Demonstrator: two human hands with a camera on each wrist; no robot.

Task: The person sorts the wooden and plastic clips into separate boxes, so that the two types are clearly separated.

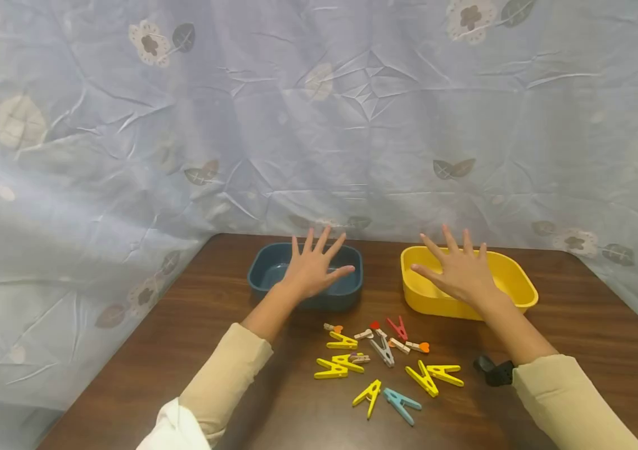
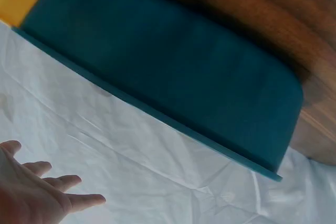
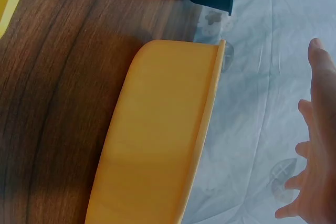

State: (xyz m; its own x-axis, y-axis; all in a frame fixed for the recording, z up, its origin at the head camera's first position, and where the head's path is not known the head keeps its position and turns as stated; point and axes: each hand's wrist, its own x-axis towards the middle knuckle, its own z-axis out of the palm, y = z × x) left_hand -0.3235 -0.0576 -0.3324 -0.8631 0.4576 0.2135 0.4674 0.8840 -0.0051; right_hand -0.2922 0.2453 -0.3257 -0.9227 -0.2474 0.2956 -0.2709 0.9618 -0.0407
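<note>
My left hand (image 1: 312,270), fingers spread and straight, hovers over the dark blue basin (image 1: 305,302) and holds nothing. Likewise spread, my right hand (image 1: 461,272) is above the yellow basin (image 1: 437,306), with nothing in it. Between and in front of the basins lie several yellow clothespins (image 1: 330,369), a light blue clothespin (image 1: 402,405), a grey clothespin (image 1: 383,351) and a red clothespin (image 1: 398,327). Small wooden clips (image 1: 399,345), some with orange or red hearts, are scattered among them. In both wrist views each hand shows apart from its basin's outer wall.
A black strap-like object (image 1: 494,371) lies on the brown wooden table (image 1: 161,369) beside the right forearm. Behind the table hangs a pale grey curtain (image 1: 296,125) with flower and leaf prints, which also runs along the left side.
</note>
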